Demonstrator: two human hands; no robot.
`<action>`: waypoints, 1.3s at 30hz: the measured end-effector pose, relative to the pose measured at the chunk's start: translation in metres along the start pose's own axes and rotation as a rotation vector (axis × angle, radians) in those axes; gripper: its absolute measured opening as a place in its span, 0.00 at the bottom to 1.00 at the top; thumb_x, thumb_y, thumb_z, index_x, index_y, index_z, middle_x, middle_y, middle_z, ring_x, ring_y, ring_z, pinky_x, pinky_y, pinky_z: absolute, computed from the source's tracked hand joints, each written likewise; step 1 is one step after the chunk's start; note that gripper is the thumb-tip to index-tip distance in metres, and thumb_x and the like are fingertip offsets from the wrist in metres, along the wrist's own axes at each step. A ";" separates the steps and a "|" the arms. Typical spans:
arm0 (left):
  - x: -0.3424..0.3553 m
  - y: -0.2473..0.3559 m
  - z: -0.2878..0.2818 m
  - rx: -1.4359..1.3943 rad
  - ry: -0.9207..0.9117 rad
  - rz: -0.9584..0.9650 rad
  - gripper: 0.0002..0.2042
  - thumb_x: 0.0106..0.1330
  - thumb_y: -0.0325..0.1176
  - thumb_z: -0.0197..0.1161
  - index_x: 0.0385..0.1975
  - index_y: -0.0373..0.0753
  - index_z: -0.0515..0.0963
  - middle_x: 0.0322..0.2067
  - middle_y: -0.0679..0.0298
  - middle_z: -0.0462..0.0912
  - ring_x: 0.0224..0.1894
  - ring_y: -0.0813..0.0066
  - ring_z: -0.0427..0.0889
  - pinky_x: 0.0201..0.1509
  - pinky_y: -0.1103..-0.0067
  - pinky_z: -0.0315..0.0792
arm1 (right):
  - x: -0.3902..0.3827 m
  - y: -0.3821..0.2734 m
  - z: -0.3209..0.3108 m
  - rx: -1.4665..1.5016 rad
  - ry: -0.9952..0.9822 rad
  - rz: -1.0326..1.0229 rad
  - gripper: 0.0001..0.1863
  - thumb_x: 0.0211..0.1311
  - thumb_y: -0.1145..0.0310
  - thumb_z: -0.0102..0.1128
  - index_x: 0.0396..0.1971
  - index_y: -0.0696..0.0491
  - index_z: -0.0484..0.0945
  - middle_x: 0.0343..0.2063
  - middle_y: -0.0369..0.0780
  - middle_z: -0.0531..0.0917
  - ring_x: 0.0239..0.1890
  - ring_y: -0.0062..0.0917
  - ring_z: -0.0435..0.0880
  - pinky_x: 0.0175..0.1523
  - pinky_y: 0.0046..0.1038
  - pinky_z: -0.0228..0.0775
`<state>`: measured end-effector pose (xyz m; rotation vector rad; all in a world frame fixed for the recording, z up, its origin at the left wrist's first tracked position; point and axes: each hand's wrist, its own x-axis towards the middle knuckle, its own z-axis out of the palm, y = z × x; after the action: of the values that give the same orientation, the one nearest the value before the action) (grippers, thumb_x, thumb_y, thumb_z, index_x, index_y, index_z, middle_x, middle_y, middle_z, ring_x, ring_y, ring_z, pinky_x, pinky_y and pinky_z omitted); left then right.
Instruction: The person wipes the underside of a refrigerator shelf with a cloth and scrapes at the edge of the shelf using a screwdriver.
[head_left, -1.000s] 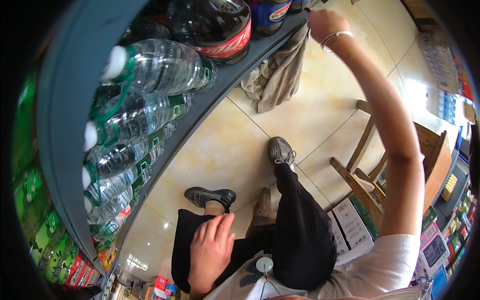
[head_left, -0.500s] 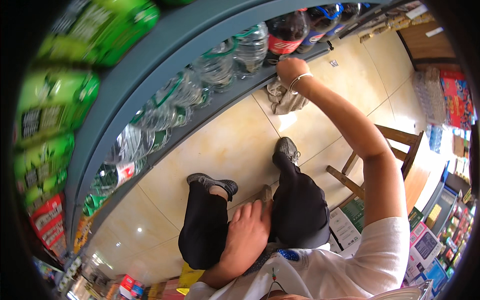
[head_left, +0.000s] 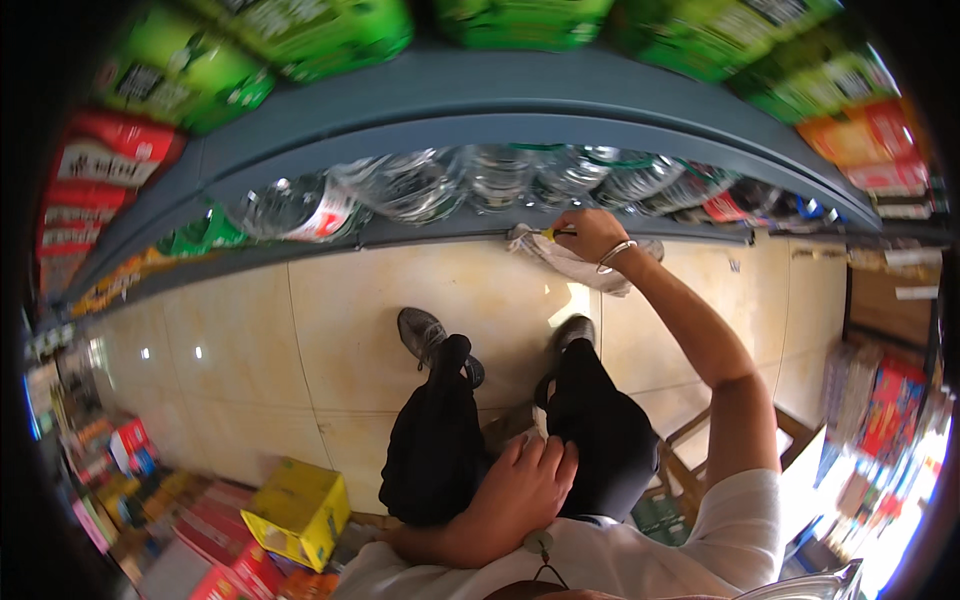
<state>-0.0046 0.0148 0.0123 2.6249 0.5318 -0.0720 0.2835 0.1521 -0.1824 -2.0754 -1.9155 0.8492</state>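
My right hand [head_left: 590, 235] is closed on a beige cloth [head_left: 585, 270] at the lip of the lower grey shelf [head_left: 430, 228]; a small yellow item shows at my fingers, too small to name. Behind it, large clear water bottles [head_left: 495, 180] with green handles line the shelf, with dark soft-drink bottles [head_left: 760, 200] to the right. My left hand [head_left: 520, 480] rests in my lap between my black-trousered legs, its fingers slightly bent and apart, holding nothing that I can see.
Green and red multipacks [head_left: 510, 20] fill the upper shelf [head_left: 500, 85]. I sit over a tiled floor [head_left: 220, 350]. A yellow box [head_left: 295, 510] and red cartons [head_left: 225, 530] are behind me at left, a wooden chair [head_left: 690, 440] at right, stacked goods [head_left: 890, 410] beyond.
My view has turned to face the shelf squarely. My right hand and the cloth have moved along the shelf edge toward the water bottles. My left hand has settled further into my lap.
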 end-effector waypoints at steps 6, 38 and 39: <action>-0.010 -0.016 -0.019 -0.066 0.002 -0.023 0.20 0.55 0.39 0.62 0.46 0.36 0.74 0.39 0.62 0.75 0.43 0.68 0.73 0.52 0.74 0.69 | 0.026 -0.047 0.062 0.337 0.037 0.027 0.14 0.53 0.61 0.65 0.40 0.48 0.83 0.33 0.43 0.86 0.35 0.37 0.85 0.42 0.35 0.76; -0.005 -0.007 -0.006 -0.012 -0.056 -0.243 0.14 0.61 0.38 0.61 0.42 0.36 0.74 0.33 0.58 0.78 0.39 0.62 0.79 0.44 0.69 0.72 | -0.163 0.021 0.005 0.803 0.450 0.426 0.15 0.60 0.65 0.64 0.46 0.54 0.82 0.17 0.32 0.77 0.17 0.12 0.71 0.24 0.19 0.62; 0.000 -0.006 -0.004 -0.016 -0.038 -0.249 0.14 0.62 0.38 0.61 0.41 0.36 0.74 0.33 0.58 0.79 0.38 0.62 0.80 0.42 0.69 0.73 | -0.182 0.007 -0.015 0.984 0.468 0.388 0.15 0.61 0.66 0.64 0.47 0.55 0.81 0.16 0.30 0.74 0.17 0.10 0.67 0.22 0.17 0.59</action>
<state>-0.0068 0.0218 0.0128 2.5232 0.8396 -0.1943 0.2974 -0.0199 -0.1228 -1.7533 -0.6258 0.9763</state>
